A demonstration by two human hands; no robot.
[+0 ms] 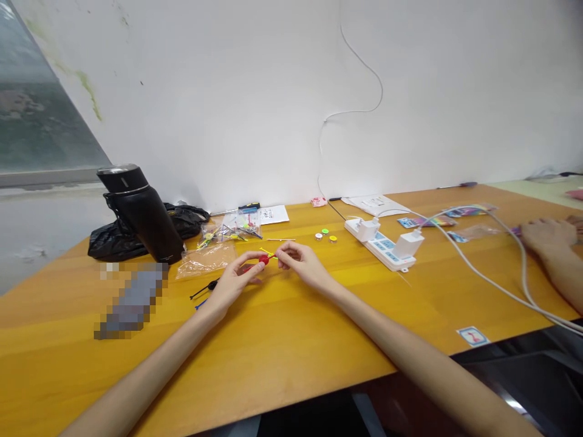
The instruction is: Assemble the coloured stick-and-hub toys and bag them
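My left hand [237,278] pinches a small red plastic piece [263,260] just above the orange-yellow table [291,340]. My right hand [298,260] is closed in a pinch on a thin yellow stick [269,253] that meets the red piece. Both hands are close together near the table's middle. A black stick-like part [204,290] and a blue bit [200,303] lie beside my left wrist. Clear plastic bags [207,258] with small coloured parts [243,223] lie behind my hands.
A black flask [143,212] and a black bag [109,240] stand at the left. A white power strip [382,243] with plugs and cables lies to the right, small round coloured discs [325,235] near it. Another person's hand [546,237] rests at the far right.
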